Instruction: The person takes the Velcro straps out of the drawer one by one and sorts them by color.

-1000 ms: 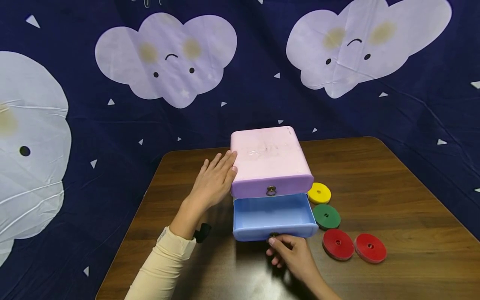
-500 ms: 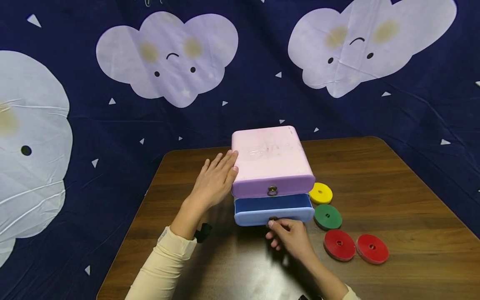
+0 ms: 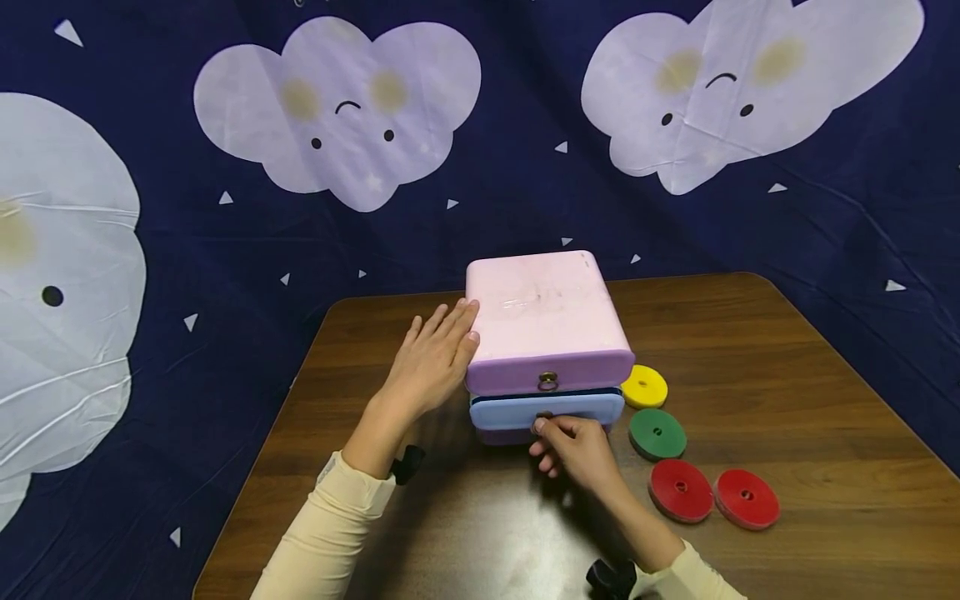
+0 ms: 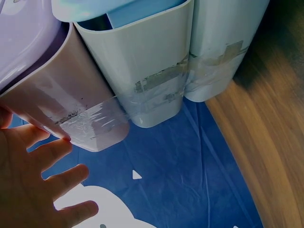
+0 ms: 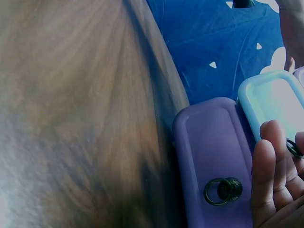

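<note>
A small drawer unit (image 3: 543, 304) stands on the table, pink on top, with stacked fronts in purple, blue and purple again. My left hand (image 3: 431, 360) lies with straight, spread fingers against its upper left side. With thumb and fingers, my right hand (image 3: 583, 457) pinches the ring pull (image 5: 294, 148) of the blue drawer (image 3: 592, 408). That drawer is pushed nearly all the way in; a narrow dark gap shows above its front. Below it, the lowest purple drawer (image 5: 213, 137) has its own metal ring, partly hidden by my right hand in the head view.
Right of the unit lie flat rolls of tape-like strip: one yellow (image 3: 645, 387), one green (image 3: 657, 434) and two red, a nearer red roll (image 3: 681, 492) and another red roll (image 3: 747, 499). A dark blue cloud-print cloth (image 3: 525, 183) hangs behind the wooden table (image 3: 825, 433).
The blue drawer has slid inward from well pulled out to almost flush, my right hand travelling with its pull. My left hand has stayed against the unit's side.
</note>
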{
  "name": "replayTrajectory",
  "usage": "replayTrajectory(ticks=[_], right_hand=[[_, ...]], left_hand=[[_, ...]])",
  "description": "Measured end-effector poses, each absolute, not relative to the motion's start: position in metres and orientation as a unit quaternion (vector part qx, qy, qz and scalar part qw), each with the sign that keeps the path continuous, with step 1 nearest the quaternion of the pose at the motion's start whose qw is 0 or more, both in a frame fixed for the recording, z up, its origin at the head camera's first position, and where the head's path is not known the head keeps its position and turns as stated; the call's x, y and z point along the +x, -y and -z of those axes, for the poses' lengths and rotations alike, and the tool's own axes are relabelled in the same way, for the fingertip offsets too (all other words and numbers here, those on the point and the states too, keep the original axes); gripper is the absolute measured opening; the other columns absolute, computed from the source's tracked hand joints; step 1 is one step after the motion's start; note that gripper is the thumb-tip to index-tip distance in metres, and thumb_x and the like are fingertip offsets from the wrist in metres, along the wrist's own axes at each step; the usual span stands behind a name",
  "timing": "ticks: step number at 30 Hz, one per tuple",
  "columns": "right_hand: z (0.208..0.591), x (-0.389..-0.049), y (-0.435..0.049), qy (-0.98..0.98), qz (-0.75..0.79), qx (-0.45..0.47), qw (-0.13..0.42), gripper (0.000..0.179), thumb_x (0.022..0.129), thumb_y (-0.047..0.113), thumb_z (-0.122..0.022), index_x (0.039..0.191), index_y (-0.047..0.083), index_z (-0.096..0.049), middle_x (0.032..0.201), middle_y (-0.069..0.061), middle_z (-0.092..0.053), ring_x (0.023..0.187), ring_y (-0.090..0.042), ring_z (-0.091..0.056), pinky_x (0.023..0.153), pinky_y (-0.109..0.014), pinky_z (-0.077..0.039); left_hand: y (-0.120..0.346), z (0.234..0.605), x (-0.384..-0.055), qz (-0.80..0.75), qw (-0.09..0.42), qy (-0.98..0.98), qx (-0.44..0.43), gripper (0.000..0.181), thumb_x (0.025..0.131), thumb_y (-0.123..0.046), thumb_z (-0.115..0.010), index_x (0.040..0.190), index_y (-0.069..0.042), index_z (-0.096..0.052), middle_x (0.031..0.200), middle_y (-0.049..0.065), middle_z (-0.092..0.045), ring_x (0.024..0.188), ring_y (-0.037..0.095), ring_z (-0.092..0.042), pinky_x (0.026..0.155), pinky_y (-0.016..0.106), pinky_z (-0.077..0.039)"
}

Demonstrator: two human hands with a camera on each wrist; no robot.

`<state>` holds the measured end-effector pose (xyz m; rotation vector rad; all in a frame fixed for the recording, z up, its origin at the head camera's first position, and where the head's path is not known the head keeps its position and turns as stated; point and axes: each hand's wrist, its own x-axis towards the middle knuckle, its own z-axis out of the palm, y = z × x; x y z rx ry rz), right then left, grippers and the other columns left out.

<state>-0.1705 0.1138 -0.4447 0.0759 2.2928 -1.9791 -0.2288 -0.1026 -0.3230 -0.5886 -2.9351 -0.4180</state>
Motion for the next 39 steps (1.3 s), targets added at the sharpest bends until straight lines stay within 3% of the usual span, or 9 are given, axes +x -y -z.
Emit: replayTrajectory(ticks=[21,39], right_hand=[[0.445,-0.184,-0.114,-0.756,0.652,0.030,0.052,0.035,0.092,0.027,-0.059,0.092,-0.007,-0.069,0.070,-0.009,-0.072,0.048,-0.012,-0.060,0.048,-0.029,-0.054],[0.456,-0.174,-0.139,-0.776,0.628,0.045,0.041,0.034,0.094,0.026,-0.058,0.094,-0.007,-0.068,0.069,-0.011,-0.071,0.048,-0.013,-0.061,0.048,-0.031,-0.055]], left_hand=[[0.101,0.321,-0.229,0.127,0.068,0.969,-0.199,0.052,0.102,-0.047,-0.014,0.152,-0.030,-0.017,0.158,-0.005,-0.021,0.148,0.024,-0.016,0.119,0.053,-0.009],[0.103,0.320,-0.230,0.125,0.063,0.970,-0.198,0.052,0.102,-0.046,-0.015,0.152,-0.029,-0.016,0.158,-0.005,-0.018,0.148,0.024,-0.015,0.119,0.053,-0.008]])
